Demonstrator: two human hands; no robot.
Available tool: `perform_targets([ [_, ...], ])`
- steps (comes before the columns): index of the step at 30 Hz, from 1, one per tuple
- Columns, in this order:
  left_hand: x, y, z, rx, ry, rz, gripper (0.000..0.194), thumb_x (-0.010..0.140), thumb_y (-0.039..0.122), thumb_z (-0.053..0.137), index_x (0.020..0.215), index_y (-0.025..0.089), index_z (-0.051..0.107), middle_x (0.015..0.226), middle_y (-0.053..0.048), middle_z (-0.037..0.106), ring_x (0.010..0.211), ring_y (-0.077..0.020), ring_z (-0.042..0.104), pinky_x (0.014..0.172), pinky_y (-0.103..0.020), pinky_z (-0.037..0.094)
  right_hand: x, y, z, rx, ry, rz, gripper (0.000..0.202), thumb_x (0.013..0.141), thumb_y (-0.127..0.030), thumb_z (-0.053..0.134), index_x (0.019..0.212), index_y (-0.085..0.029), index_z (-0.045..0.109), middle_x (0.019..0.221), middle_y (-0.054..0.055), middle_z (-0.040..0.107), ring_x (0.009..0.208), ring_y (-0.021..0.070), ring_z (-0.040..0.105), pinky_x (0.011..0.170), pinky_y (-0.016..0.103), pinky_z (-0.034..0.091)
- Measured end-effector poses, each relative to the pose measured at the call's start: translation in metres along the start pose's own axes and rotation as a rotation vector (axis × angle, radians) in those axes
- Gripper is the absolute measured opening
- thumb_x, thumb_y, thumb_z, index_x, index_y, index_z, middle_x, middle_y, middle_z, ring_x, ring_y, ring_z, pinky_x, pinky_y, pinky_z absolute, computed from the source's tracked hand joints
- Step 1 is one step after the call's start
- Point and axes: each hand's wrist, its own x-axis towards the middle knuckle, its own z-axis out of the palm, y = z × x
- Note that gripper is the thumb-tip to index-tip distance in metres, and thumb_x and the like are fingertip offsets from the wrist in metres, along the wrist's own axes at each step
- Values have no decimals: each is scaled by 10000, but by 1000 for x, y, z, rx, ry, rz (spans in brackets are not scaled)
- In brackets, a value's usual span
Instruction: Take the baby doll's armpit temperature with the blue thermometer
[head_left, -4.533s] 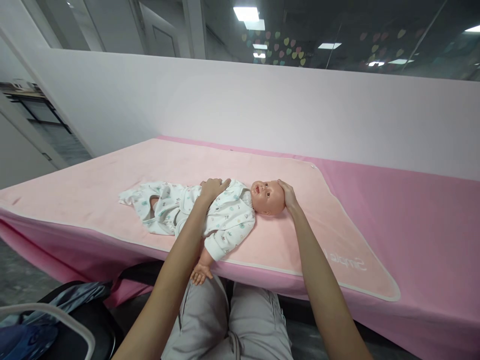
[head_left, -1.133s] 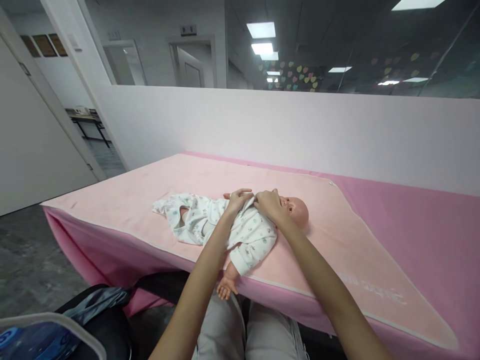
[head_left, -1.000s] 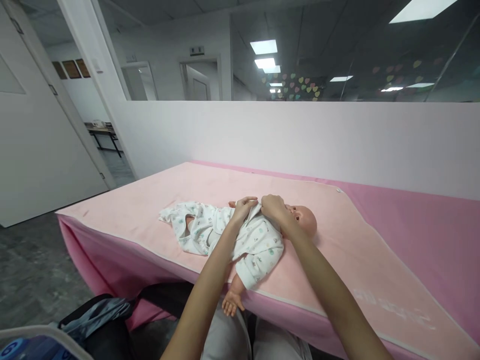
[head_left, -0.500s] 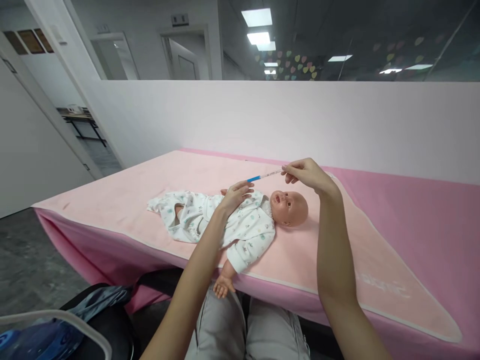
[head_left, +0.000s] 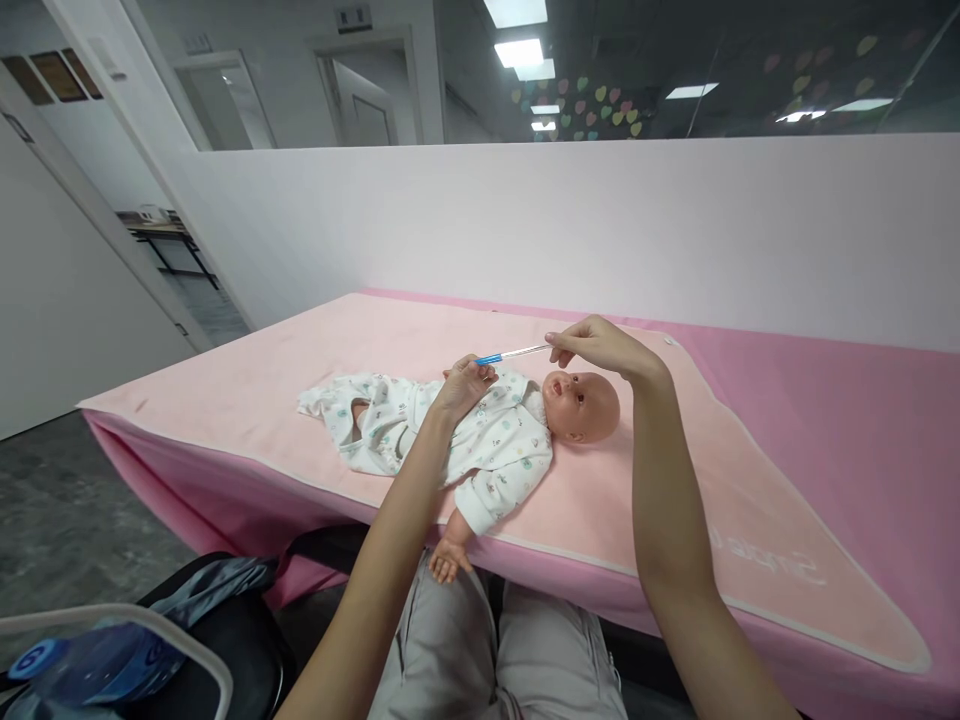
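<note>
Above the baby doll's chest, a thin glass thermometer with a blue end is held nearly level. My left hand has its fingers closed at the blue end, palm turned partly upward. At the clear end, my right hand pinches the stem between thumb and fingertips, just above the doll's head. The baby doll lies on its back in a white patterned outfit, head to the right. One doll arm hangs over the near table edge.
A light pink mat covers much of the table, over a darker pink cloth. Behind stands a white wall with a window above. At lower left, a chair holds a blue-capped bottle.
Both hands and the thermometer have shifted slightly left. My left hand has turned, palm more upward, with its fingers curled at the blue end. The view has tilted down a little.
</note>
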Motion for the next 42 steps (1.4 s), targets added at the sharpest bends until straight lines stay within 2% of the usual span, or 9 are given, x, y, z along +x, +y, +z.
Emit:
perform_targets([
  [5, -1, 3, 2, 14, -60, -14, 466, 545, 462, 770, 540, 184, 395, 555, 39, 409, 594, -103, 424, 677, -290, 408, 3, 0, 5, 5, 30, -20, 433, 784, -479, 543, 497, -160, 598, 593, 28, 622, 608, 120, 539, 647, 251, 372],
  [10, -4, 7, 7, 103, -84, -71, 460, 642, 468, 699, 548, 188, 346, 544, 34, 386, 582, -108, 400, 690, -302, 410, 8, 0, 11, 36, 156, -13, 456, 791, -396, 511, 397, -167, 475, 475, 16, 546, 518, 95, 476, 612, 246, 368],
  [15, -5, 9, 10, 77, -100, -96, 440, 651, 444, 698, 545, 188, 356, 555, 36, 373, 569, -106, 403, 696, -307, 413, 13, -2, 18, 39, 235, -2, 461, 786, -382, 495, 377, -171, 461, 407, 14, 501, 489, 110, 505, 648, 260, 404],
  [19, -6, 9, 11, 21, -186, -118, 404, 626, 420, 727, 551, 183, 410, 579, 36, 372, 573, -102, 413, 681, -296, 411, 15, -2, 20, 28, 280, 7, 482, 786, -385, 496, 357, -167, 462, 389, 19, 500, 476, 110, 510, 662, 262, 410],
  [26, -6, 9, 10, 56, -145, -137, 381, 694, 444, 658, 549, 188, 416, 574, 29, 352, 580, -115, 413, 723, -322, 415, 13, -5, 21, -32, 302, 27, 508, 794, -424, 496, 363, -157, 528, 394, 28, 537, 397, 68, 390, 582, 238, 384],
  [30, -6, 8, 8, 0, -176, -128, 358, 672, 432, 695, 552, 182, 469, 570, 27, 379, 588, -115, 437, 749, -330, 424, 14, -6, 22, -58, 285, 41, 530, 808, -443, 484, 365, -156, 539, 430, 48, 577, 432, 84, 456, 605, 239, 400],
  [33, -6, 8, 9, 2, -148, -133, 380, 650, 436, 716, 533, 176, 464, 554, 25, 399, 582, -113, 443, 711, -310, 442, 15, -5, 22, -58, 281, 48, 533, 814, -445, 482, 370, -155, 532, 427, 55, 577, 458, 100, 502, 640, 244, 415],
  [37, -8, 10, 12, 3, -91, -154, 390, 686, 411, 699, 521, 163, 449, 539, 25, 413, 581, -107, 458, 681, -279, 457, 15, -5, 22, -62, 277, 56, 512, 807, -440, 491, 387, -150, 527, 417, 43, 561, 460, 91, 504, 608, 216, 403],
  [42, -8, 10, 11, -45, -135, -146, 362, 697, 350, 702, 514, 149, 462, 534, 23, 430, 573, -102, 474, 666, -266, 458, 15, -3, 21, -41, 264, 39, 506, 794, -474, 519, 413, -142, 535, 423, 34, 555, 451, 72, 475, 576, 198, 381],
])
